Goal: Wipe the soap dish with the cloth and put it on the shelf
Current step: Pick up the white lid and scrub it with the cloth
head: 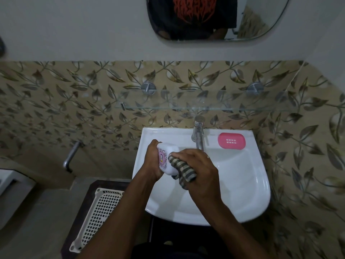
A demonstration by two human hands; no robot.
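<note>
**Dish in hand, cloth on it, shelf waiting above**

While the left hand [154, 161] clasps the white dish [168, 158] by its ends over the left of the sink [242, 184], the right hand [199, 171] is closed around a striped cloth [182, 170] pressed against the dish's near right side. The dish looks like thin moulded plastic with a printed label: light and stiff, probably slick if wet, so gripping the short ends, as now, seems safest, leaving the broad faces free for wiping. The cloth is soft and bunches under the fingers. A pink tray [231, 141] lies on the sink's far right rim, just beside the tap [198, 135].

The glass shelf [205, 106] runs along the leaf-patterned tiles above the tap, held by two metal studs; glass is hard and smooth, so the dish should be set down gently and flat. A mirror [261, 25] hangs higher up. A white basket [100, 217] lies near left, below the sink.
</note>
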